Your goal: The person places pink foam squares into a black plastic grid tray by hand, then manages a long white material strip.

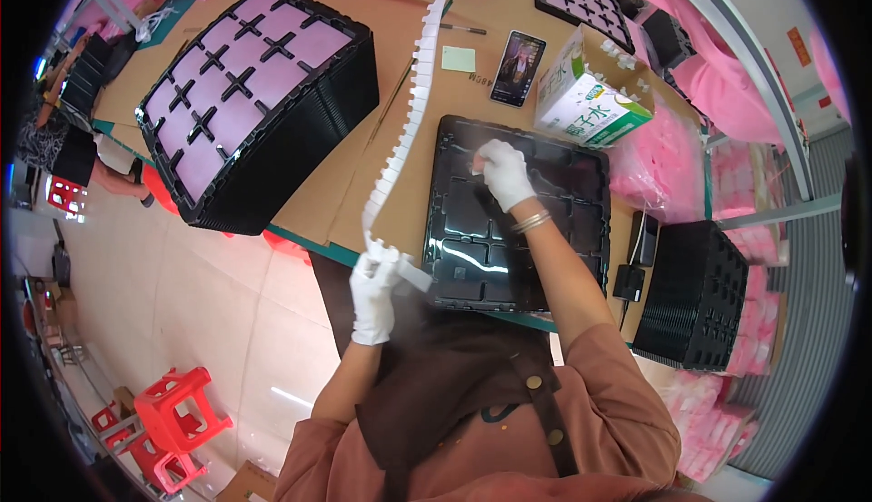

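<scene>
My left hand [372,295], in a white glove, is closed around the lower end of a long white strip [413,102] with notched tabs along one edge. The strip runs upward to the far edge of the view, and a short flat end sticks out to the right of my fingers. A black plastic tray [463,277] with raised ribs lies in front of me. Over its upper left part my gloved right hand [505,175] is bent down with fingertips pinched together; what they hold, if anything, cannot be made out.
Left stands a tall stack of black trays [300,120] with pink sheets on top. Beyond my tray are a phone [519,68], a pale green notepad [459,59], a pen [463,29] and a white-green carton [590,93]. More trays [692,293] stand right; red stools [182,408] are on the floor.
</scene>
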The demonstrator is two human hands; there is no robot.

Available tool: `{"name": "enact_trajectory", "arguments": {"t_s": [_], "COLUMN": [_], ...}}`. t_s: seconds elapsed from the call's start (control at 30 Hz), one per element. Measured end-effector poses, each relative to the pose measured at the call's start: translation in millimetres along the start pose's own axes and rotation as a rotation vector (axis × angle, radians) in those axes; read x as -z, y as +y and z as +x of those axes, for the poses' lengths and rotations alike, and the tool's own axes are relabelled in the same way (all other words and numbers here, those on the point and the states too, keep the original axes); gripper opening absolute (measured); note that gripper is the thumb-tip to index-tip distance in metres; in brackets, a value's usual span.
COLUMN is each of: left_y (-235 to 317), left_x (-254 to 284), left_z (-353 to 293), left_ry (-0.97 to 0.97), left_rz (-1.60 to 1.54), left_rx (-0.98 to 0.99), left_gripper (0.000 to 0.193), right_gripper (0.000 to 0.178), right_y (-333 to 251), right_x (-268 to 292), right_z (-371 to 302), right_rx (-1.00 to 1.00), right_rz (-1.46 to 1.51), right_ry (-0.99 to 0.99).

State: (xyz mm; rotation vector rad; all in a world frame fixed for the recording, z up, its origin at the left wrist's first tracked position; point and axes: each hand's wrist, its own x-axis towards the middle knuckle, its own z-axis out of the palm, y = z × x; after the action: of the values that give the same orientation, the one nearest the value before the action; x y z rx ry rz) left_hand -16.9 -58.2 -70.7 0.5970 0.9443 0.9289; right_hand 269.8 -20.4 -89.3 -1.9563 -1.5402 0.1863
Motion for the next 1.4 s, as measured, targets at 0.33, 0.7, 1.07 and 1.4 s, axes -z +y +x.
{"name": "enact_trajectory", "arguments": {"t_s": [0.33, 0.7, 1.07, 1.4], "left_y": [21, 38, 55, 35], "left_x": [26, 26, 70, -43], "left_z": [12, 41, 54, 26], "left_ry": [0.065, 0.054, 0.466, 0.036], "left_rz": [0.029, 0.429, 1.116, 1.08], "left_rx": [-0.067, -0.157, -0.487, -0.612], "left_gripper": [0.013, 0.018, 0.048, 0.04], "right_gripper": [0.013, 0.025, 0.035, 0.027], "right_y": [-51, 129, 132, 163], "right_x": [84, 278, 275, 272], "right_z": [-87, 72, -64, -81], "right_rx": [-0.098, -0.276, -0.708, -0.593], "right_rz": [0.162, -0.553, -0.153, -0.506], "right_ry": [0.121, -0.048, 0.213, 0.39]}}
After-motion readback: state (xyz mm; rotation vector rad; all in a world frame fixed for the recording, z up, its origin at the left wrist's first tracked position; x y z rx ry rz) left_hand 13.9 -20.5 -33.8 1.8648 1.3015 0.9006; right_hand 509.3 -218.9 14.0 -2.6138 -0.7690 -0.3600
